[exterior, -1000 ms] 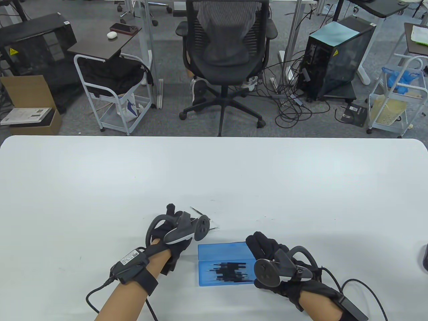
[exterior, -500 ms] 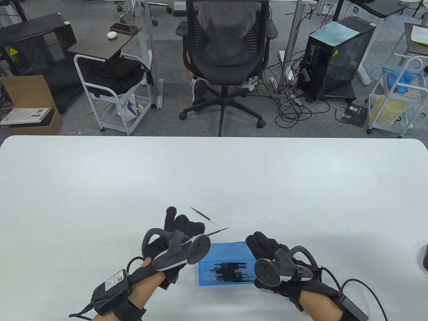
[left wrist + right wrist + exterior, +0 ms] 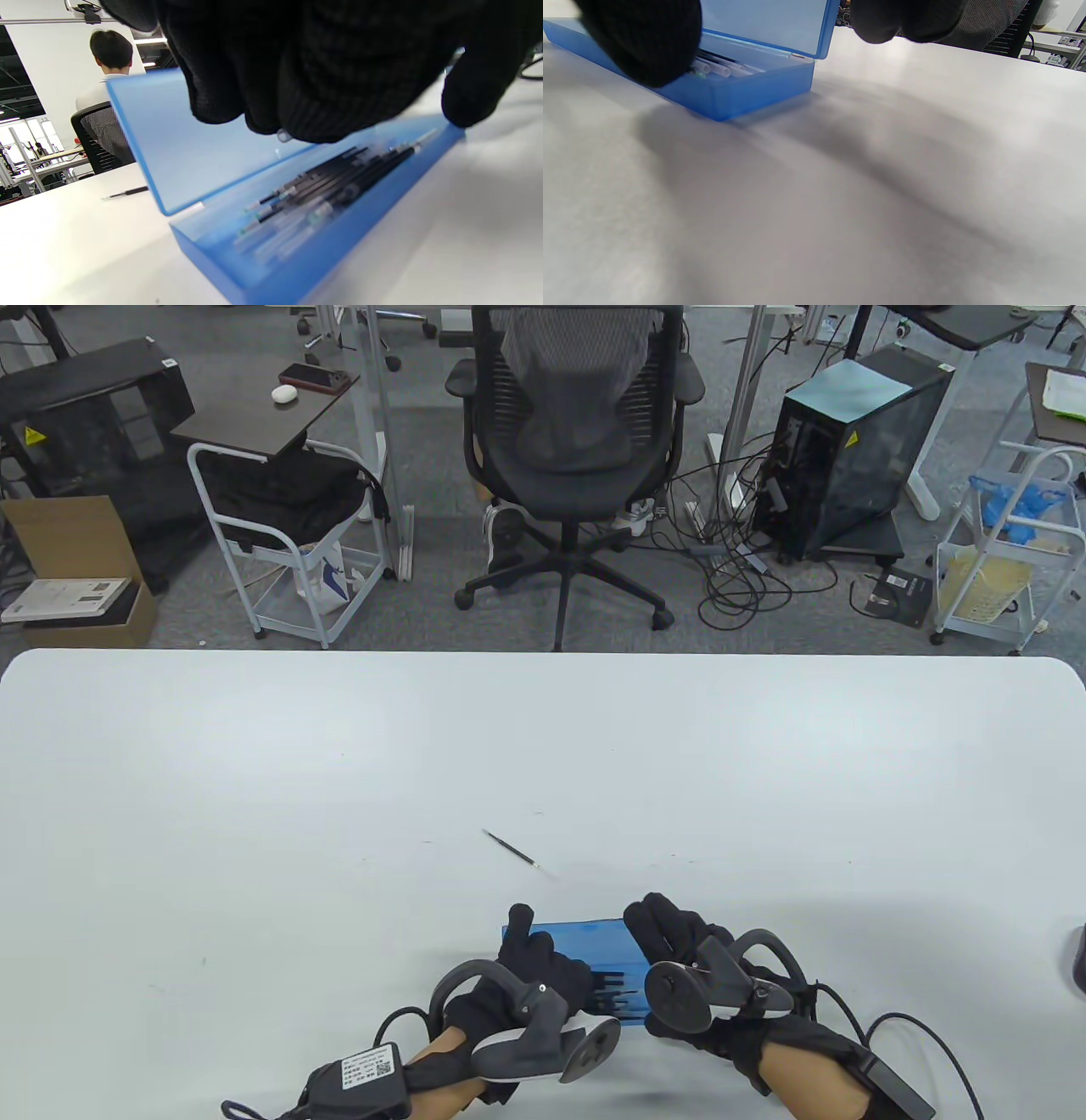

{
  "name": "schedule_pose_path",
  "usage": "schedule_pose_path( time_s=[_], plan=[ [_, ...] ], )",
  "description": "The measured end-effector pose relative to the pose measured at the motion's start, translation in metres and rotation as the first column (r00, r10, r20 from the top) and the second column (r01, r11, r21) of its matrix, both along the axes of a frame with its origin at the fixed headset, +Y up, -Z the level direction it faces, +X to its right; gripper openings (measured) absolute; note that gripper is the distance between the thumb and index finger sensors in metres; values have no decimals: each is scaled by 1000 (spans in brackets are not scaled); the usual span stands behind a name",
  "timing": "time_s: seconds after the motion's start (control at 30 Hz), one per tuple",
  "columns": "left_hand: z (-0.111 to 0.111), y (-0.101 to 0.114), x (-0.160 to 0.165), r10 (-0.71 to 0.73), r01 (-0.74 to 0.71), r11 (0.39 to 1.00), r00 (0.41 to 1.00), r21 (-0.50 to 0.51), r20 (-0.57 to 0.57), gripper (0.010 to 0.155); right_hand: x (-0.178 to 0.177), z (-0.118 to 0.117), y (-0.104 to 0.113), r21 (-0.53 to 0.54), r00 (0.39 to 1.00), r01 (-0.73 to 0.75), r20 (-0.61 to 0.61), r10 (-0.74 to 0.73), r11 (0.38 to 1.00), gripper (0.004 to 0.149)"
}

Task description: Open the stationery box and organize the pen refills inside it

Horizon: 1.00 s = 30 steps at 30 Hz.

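Observation:
The blue stationery box (image 3: 577,937) lies open near the table's front edge, its lid (image 3: 169,140) raised. Several black pen refills (image 3: 339,182) lie in its tray (image 3: 746,93). My left hand (image 3: 543,963) hovers over the tray with curled fingers (image 3: 318,84); a small clear tip, apparently a refill's end, shows under them. My right hand (image 3: 674,937) holds the box's right end, thumb (image 3: 640,42) at the front wall and fingers (image 3: 908,19) behind the lid. One loose refill (image 3: 513,850) lies on the table beyond the box, also visible from the left wrist (image 3: 127,193).
The white table (image 3: 254,780) spreads wide to the left, right and far side. A dark object (image 3: 1077,959) sits at its right edge. An office chair (image 3: 577,432) and carts stand on the floor beyond. A person (image 3: 110,55) sits far off.
My left hand picked a refill off the table beyond the box and carried it back and right, over the open tray. One refill stays on the table. The right hand has not moved.

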State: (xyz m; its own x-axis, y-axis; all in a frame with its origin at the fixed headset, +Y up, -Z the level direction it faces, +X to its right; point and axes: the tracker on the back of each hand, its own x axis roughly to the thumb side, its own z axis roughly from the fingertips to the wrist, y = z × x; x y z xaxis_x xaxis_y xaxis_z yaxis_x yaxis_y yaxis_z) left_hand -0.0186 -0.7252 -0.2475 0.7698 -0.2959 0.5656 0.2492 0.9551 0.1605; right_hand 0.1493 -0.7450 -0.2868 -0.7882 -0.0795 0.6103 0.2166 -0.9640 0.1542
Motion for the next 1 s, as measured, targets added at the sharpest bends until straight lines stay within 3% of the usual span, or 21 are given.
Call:
schedule_pose_path(
  time_s=[0.23,0.63,0.77,1.0],
  plan=[
    [-9,-15,7,-44,44,999,999,-12,-20,57,0,0,0,-1,1000,4,0,-4,1000,120],
    [-9,-16,8,-51,50,997,999,-52,-10,57,0,0,0,0,1000,2,2,-2,1000,120],
    [-8,-2,4,4,-3,997,1000,-78,8,55,0,0,0,1,1000,2,2,-2,1000,120],
    [-22,44,-10,130,-131,991,991,-26,-37,51,0,0,0,1,1000,1,3,-1,1000,120]
  ],
)
